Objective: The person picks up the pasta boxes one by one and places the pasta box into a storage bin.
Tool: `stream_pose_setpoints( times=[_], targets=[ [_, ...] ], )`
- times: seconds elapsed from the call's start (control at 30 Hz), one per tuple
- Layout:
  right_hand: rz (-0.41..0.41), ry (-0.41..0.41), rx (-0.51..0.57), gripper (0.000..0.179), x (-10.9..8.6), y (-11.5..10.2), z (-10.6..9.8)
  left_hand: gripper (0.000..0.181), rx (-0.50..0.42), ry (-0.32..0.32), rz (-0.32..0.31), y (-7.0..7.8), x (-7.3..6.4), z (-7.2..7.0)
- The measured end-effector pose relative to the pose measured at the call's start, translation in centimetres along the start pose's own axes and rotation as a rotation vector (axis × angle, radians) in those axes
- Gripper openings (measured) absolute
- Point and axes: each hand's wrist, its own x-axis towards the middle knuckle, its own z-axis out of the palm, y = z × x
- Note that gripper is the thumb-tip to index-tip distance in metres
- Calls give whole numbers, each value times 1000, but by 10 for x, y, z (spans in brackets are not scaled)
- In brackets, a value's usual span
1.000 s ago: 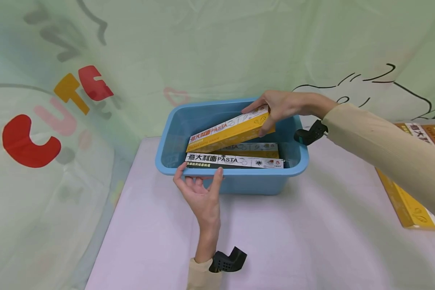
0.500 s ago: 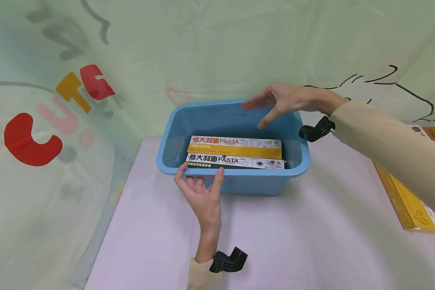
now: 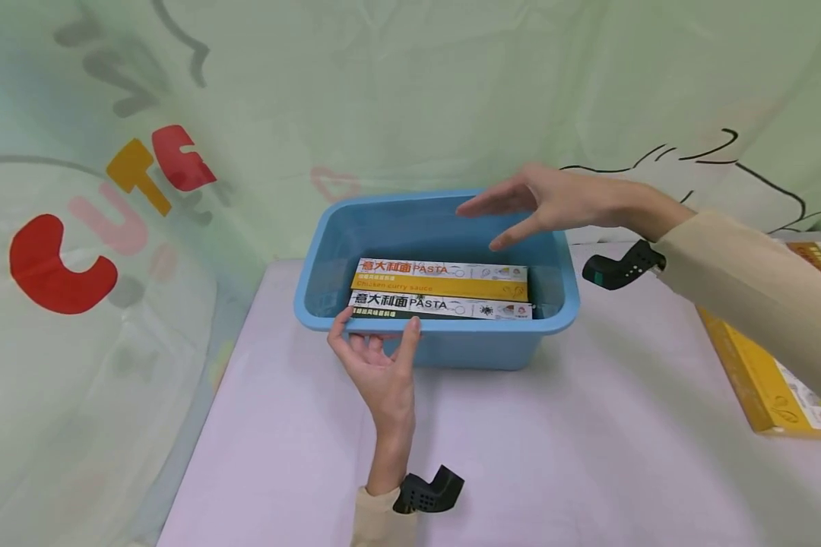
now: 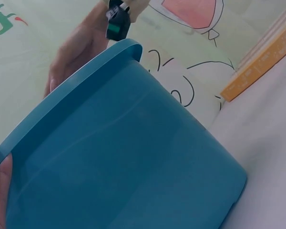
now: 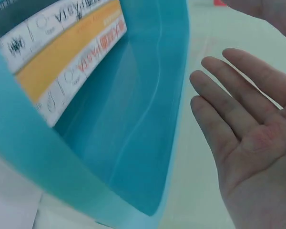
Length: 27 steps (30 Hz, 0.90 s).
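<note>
A blue plastic tub (image 3: 472,351) stood on a lilac-covered table (image 3: 554,463), in front of a green hanging cloth (image 3: 410,99) printed with cartoon lines. Inside the tub, two long pasta boxes lay side by side, lettering upward: a yellow-and-white box (image 3: 451,286) marked "Chicken curry sauce" towards the back, and a dark-and-white box (image 3: 445,305) nearer the front rim. The person's left hand (image 3: 381,372) grasped that front rim, left of its middle. The right hand (image 3: 554,199) was released, fingers extended and thumb apart, near the tub's back right corner and apart from both boxes. From where I stood, more yellow packaging (image 3: 762,380) lay well to the right on the table, partly hidden behind the beige right sleeve (image 3: 746,266)
</note>
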Motion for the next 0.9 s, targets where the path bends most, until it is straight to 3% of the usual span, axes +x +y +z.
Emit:
stream_pose_setpoints(
  times=[0.23,0.33,0.47,0.6,0.77,0.9],
  targets=[
    [-131,71,-84,54,-32,-6,27,81,-1,5,6,2,0,-2],
    [-183,205,-83,56,-53,-12,43,81,-6,5,6,3,1,-2],
    [-263,448,-91,62,-83,-20,68,81,-6,8,13,3,2,-1],
    [-285,613,-64,65,-109,-18,94,81,-11,5,18,1,3,2],
    [-130,794,-17,68,-138,5,134,80,-8,3,3,-2,2,3],
    [24,887,-26,70,-160,37,163,78,-10,3,1,-3,2,3]
  ],
)
